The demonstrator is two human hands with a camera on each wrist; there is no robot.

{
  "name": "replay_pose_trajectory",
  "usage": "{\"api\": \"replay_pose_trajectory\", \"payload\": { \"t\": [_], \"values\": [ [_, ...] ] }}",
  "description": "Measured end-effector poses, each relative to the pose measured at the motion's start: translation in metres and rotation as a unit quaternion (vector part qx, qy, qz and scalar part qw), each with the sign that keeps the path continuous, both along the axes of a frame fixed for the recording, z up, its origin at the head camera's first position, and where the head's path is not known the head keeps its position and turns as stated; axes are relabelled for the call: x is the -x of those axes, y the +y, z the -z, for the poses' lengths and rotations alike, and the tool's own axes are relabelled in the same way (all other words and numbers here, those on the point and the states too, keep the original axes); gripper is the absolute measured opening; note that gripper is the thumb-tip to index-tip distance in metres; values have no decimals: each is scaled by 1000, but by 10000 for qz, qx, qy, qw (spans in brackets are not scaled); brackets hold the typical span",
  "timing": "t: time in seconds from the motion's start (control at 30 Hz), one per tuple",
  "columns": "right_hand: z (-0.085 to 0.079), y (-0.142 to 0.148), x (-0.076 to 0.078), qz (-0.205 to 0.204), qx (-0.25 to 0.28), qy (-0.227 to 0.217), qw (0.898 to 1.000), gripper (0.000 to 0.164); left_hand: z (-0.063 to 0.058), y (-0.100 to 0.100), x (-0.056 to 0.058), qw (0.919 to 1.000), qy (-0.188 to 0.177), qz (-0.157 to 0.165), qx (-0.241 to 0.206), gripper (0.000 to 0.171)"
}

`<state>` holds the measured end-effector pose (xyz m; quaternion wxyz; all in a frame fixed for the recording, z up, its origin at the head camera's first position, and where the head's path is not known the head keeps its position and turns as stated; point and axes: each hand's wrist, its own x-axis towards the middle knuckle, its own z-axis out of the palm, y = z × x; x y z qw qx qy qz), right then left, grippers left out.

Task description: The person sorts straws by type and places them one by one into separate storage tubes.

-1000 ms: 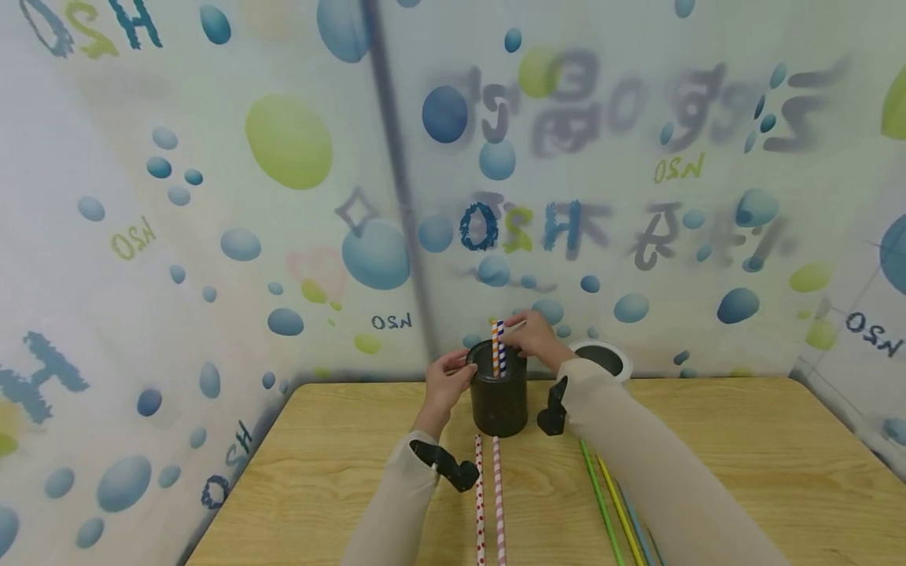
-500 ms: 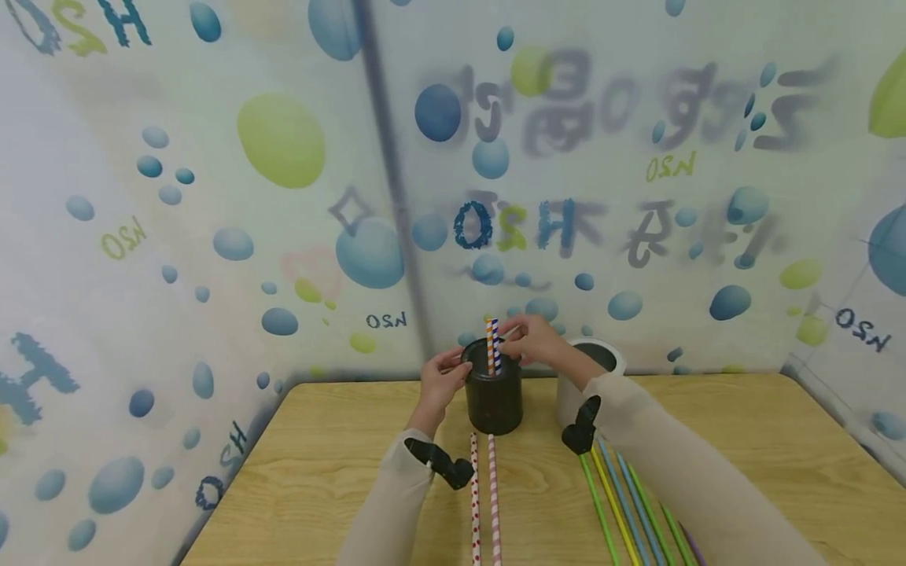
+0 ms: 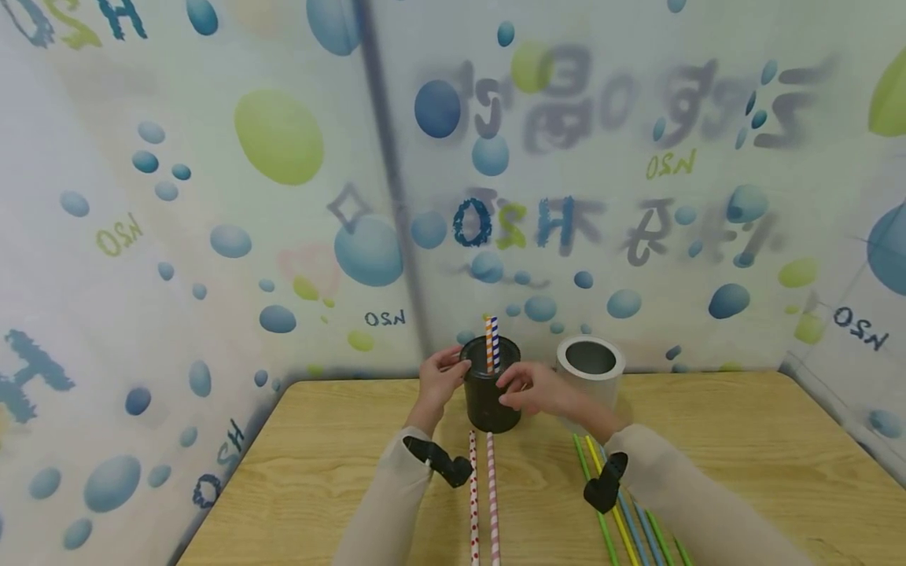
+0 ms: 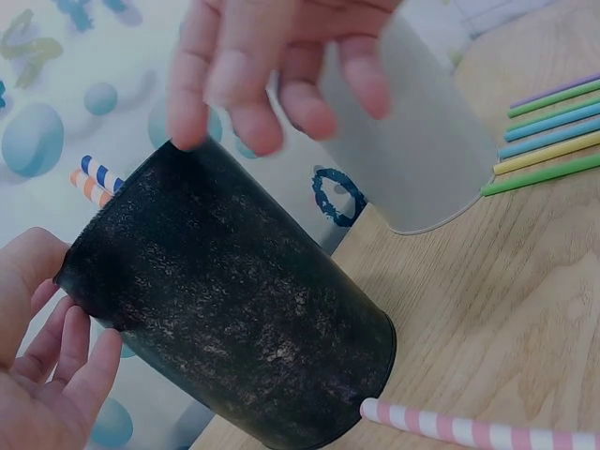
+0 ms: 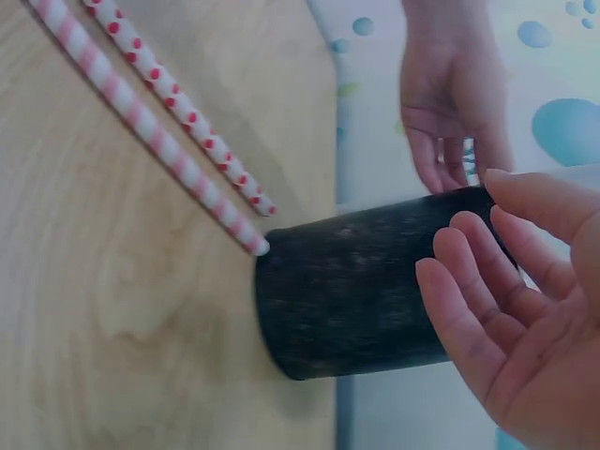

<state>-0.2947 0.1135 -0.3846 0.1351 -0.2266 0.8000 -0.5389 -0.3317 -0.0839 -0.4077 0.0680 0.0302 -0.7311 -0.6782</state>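
A black cylindrical cup (image 3: pixel 491 409) stands near the back of the table. Two paper straws, one orange-striped (image 3: pixel 489 346) and one blue-striped (image 3: pixel 495 343), stick up out of it side by side; their lower ends are hidden inside. My left hand (image 3: pixel 440 385) holds the cup's rim at the left, thumb and fingers at the edge. In front of the cup's right side is my right hand (image 3: pixel 543 391), its fingers loosely bent and holding nothing. A red-dotted straw (image 3: pixel 474 495) and a pink-striped straw (image 3: pixel 493 499) lie on the table before the cup.
A white cylindrical cup (image 3: pixel 594 385) with a dark inside stands right of the black one. Several thin green, yellow (image 3: pixel 623 519) and blue sticks lie on the wooden table (image 3: pixel 736 440), partly under my right forearm. A bubble-patterned wall covering (image 3: pixel 283 228) rises behind.
My right hand has come away from the straws in the black cup, moving down and toward me. The left hand has stayed at the rim.
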Motion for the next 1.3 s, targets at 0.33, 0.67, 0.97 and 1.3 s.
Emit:
{"api": "replay_pose_trajectory", "payload": {
  "t": [0.33,0.67,0.97,1.3],
  "values": [
    [44,-7,-14,386,197,-444,9981,26,2,0,2,10000,-2,21,-37,34],
    [84,-22,-23,896,414,-755,9923,25,2,0,0,10000,58,14,-4,34],
    [103,-44,-27,1898,527,-1250,9724,32,2,-1,1,10000,63,-15,-32,34],
    [108,-53,-28,2554,246,-892,9624,33,0,0,0,10000,-2,-57,-23,33]
  ]
}}
